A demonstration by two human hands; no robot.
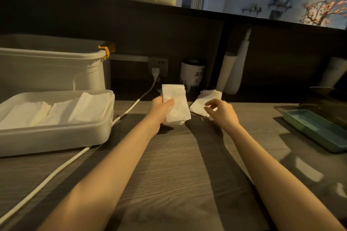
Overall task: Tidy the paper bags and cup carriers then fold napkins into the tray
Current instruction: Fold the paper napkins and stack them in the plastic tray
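The folded napkin stack [175, 105] stands lifted off the wooden surface [178, 165] near its far edge, held upright-tilted, with the loose napkin pile [204, 102] lying flat just to its right. The step in hand looks like gathering a folded bundle for the tray [56, 137], which sits well to the left and already holds several white napkins laid in rows. To do it well, I judge the stack should be squared first, edges tapped level, then carried low across the white cable [131, 108] and laid beside the rows already there, not on top of them crookedly

The left hand [162, 108] grips the stack, thumb across its front face and fingers curled behind it. The right hand [218, 109] hovers over the near edge of the loose pile, fingers loosely bent and parted; whether the fingertips touch the paper I cannot tell, and it holds nothing plainly. A green dish [317, 129] lies far right
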